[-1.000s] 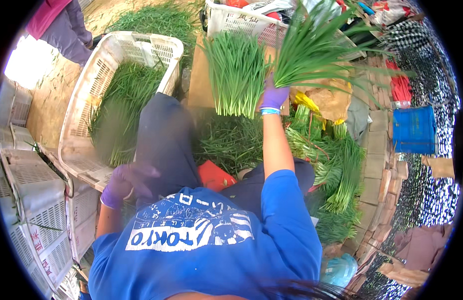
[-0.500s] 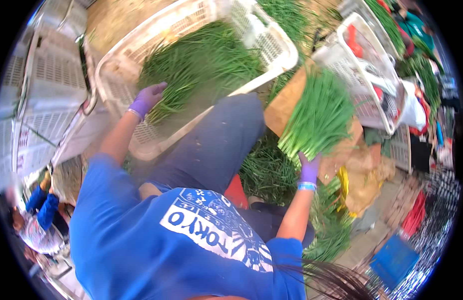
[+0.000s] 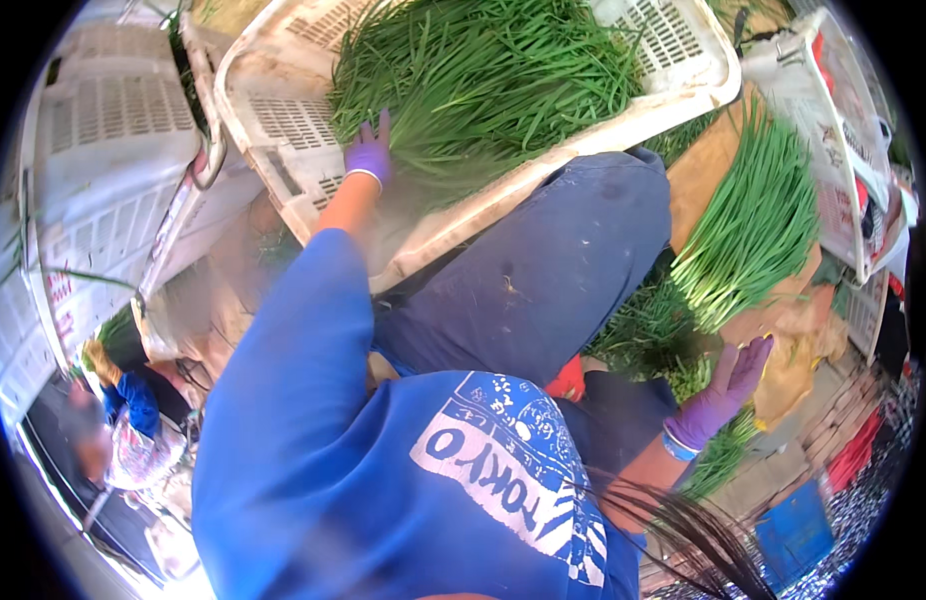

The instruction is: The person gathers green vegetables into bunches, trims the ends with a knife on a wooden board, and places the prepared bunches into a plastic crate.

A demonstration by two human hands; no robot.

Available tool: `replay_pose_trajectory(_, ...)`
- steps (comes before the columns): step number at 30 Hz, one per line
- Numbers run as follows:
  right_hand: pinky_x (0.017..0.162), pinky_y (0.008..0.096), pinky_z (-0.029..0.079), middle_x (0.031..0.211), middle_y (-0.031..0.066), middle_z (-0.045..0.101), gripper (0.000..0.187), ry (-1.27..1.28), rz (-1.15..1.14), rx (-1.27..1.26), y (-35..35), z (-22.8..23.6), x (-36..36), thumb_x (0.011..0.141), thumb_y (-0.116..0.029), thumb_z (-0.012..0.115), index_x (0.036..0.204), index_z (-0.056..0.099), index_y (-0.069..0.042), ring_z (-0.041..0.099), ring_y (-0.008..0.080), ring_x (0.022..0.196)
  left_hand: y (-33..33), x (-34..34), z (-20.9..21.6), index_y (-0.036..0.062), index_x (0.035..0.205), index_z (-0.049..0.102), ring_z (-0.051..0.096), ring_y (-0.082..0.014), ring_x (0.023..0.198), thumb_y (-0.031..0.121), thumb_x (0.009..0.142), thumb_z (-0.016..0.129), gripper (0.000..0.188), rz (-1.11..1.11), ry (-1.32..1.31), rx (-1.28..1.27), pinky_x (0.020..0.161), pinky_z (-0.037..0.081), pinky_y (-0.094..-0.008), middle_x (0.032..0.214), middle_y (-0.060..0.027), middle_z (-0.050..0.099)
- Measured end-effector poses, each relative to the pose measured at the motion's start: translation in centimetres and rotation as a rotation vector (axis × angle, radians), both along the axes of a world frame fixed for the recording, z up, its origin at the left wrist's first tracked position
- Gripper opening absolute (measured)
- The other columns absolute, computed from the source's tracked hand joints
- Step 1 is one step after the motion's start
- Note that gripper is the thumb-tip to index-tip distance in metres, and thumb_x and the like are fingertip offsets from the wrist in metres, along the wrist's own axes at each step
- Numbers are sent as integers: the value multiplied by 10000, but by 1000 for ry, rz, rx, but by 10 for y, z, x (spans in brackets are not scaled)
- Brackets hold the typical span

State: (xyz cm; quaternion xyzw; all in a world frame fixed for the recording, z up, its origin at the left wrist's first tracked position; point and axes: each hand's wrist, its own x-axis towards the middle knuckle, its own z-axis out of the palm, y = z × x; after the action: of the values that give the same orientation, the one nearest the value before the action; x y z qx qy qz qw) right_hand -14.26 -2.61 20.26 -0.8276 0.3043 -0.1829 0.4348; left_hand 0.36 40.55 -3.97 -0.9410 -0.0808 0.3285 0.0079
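Presently | leaf bundle (image 3: 751,222) slants lengthwise, tips upper-right | left fingers (image 3: 384,128) splayed over greens (image 3: 493,90) | right fingers (image 3: 750,369) spread

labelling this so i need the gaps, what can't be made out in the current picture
All in the head view:
- Crate: far side cut off by the top edge; floor covered by greens.
- Left hand: whether it touches the greens or hovers, given blur and the view from above.
- Red thing: full shape, hidden by legs and shirt.
- Co-worker's glove: its grip, too small and blurred.
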Motion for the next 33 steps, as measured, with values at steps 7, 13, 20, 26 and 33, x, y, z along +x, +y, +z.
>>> replay_pose_trajectory(7, 996, 341, 253, 1329, 133, 327, 492, 97, -77, 2, 4, 13, -11, 838, -47, 484, 1296, 309, -16, 317, 231, 1224, 12, 6, -14, 243, 1354, -77, 324, -359, 1197, 308, 479, 805, 1245, -71, -140, 126, 979, 290, -435, 1334, -243, 229)
replay_pose_trajectory(13, 997, 340, 252, 1310, 151, 345, 484, 87, -29, 101, 15, -2, 2, 835, -49, 490, 1285, 318, 1, 332, 235, 1213, 11, -3, -29, 241, 1355, -54, 461, -391, 1051, 231, 538, 751, 1147, 131, -153, 17, 881, 405, -413, 1248, -262, 338)
replay_pose_trajectory(20, 1006, 338, 242, 1297, 164, 356, 486, 72, -26, 219, 32, -12, 12, 835, -33, 483, 1288, 311, 4, 337, 231, 1209, -39, -19, 18, 187, 1362, -39, 483, -380, 1015, 260, 578, 737, 1106, 207, -221, 14, 847, 421, -412, 1213, -253, 372)
replay_pose_trajectory(26, 1004, 339, 244, 1297, 173, 353, 478, 59, -69, 308, 30, -15, 5, 838, -32, 472, 1287, 313, 7, 338, 236, 1209, -31, -13, 14, 98, 1357, -53, 508, -337, 1022, 317, 547, 768, 1174, 215, 26, -68, 858, 422, -369, 1167, -237, 460)
replay_pose_trajectory(33, 988, 329, 262, 1294, 171, 358, 480, 108, -98, 332, 26, -15, -2, 840, -46, 478, 1287, 314, 10, 354, 233, 1196, -28, -16, 7, 86, 1356, -52, 502, -289, 1053, 204, 516, 793, 1198, 445, -26, -347, 882, 407, -331, 1194, -215, 463)
